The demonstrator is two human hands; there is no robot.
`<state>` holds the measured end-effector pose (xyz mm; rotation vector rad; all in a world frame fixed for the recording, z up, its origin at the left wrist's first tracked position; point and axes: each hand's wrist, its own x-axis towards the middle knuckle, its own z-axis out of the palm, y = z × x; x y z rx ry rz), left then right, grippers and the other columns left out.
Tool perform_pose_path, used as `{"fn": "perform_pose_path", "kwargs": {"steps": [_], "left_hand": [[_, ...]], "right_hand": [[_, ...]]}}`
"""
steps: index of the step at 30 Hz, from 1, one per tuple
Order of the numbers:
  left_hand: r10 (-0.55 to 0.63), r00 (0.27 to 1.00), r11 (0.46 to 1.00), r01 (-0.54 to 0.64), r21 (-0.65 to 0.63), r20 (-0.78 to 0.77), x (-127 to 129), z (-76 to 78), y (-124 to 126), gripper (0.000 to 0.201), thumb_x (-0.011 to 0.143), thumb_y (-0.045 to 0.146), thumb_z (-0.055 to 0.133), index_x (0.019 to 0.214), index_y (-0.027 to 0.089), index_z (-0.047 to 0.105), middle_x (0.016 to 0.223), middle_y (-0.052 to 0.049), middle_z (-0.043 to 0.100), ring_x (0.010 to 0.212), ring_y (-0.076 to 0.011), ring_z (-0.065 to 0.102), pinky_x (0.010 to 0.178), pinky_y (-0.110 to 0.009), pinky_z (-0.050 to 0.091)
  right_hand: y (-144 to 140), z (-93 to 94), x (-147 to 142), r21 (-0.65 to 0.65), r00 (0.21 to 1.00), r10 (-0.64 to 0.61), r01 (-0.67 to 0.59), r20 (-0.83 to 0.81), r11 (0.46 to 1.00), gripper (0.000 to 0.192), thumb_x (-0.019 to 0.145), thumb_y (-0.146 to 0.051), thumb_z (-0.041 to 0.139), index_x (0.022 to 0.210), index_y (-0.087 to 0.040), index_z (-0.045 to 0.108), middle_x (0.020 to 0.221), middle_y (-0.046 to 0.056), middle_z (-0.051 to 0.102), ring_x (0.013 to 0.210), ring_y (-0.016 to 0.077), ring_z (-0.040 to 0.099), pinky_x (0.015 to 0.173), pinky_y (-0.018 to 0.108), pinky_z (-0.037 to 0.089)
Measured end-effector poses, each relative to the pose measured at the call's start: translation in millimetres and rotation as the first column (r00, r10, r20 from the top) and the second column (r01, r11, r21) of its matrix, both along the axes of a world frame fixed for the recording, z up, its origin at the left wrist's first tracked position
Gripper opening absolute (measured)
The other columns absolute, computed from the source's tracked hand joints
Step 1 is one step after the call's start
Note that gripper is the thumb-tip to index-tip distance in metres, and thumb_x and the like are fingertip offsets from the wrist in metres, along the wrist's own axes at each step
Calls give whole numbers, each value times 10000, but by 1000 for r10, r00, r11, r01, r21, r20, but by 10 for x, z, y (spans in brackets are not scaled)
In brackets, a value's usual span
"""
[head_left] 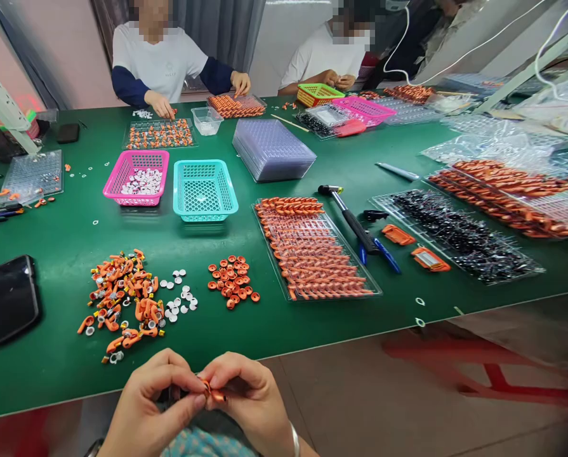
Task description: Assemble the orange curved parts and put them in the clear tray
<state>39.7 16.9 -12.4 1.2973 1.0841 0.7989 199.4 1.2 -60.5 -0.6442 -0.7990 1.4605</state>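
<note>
My left hand (157, 403) and my right hand (255, 400) meet at the table's near edge, both pinching one small orange earbud shell (218, 397). Thumbs and forefingers are closed on it, and the fingers cover much of the piece. Just beyond my left hand lies a loose heap of orange earbud stems (126, 292) with gold and white bits. Small white discs (181, 298) are scattered beside that heap. To their right sits a cluster of round orange caps (233, 281).
A phone (12, 298) lies left. Ahead stand a pink basket (136, 197), a turquoise basket (205, 212) and stacked clear trays (274, 152). Rightward are a filled tray (376, 292), a hammer (355, 222) and a tray of black wired parts (459, 235). Two people work opposite.
</note>
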Motion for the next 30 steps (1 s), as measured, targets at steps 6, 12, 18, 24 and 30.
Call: {"fn": "perform_pose_path", "kwargs": {"steps": [6,12,18,24,30], "left_hand": [[-12,1000,998,12,54,-10,10,-3,-4,52,797,218,730,780,226,779,750,-17,598,661,-128,585,584,-194,462],[-52,998,995,49,-87,-36,47,73,32,108,806,282,720,856,188,702,753,-30,700,672,-156,652,611,-208,521],[-140,978,990,140,-6,-156,19,83,64,152,816,220,661,947,183,729,782,-52,776,685,-189,724,642,-236,571],[-46,954,925,152,349,-295,18,87,52,142,778,104,650,815,195,752,658,-10,722,559,-117,663,529,-153,523],[20,956,850,138,509,-293,-18,56,56,171,785,66,674,875,195,739,750,-17,738,645,-117,707,610,-136,557]], "right_hand": [[5,4,19,30,999,-14,12,41,999,226,686,-95,845,808,-277,789,805,1,785,682,116,725,651,168,591],[16,5,43,79,992,-40,31,121,996,159,716,-138,833,795,-268,788,775,16,770,654,123,702,616,188,570],[27,-1,69,108,941,-93,60,326,992,126,678,-168,865,705,-249,772,747,-3,645,649,104,606,595,187,503],[1,63,134,132,893,-14,-50,450,990,151,732,-259,833,824,-234,717,748,-11,605,660,113,573,603,199,470],[-17,225,271,168,785,8,-142,619,975,173,830,-309,728,956,-210,662,804,29,643,718,156,583,662,250,490]]}}
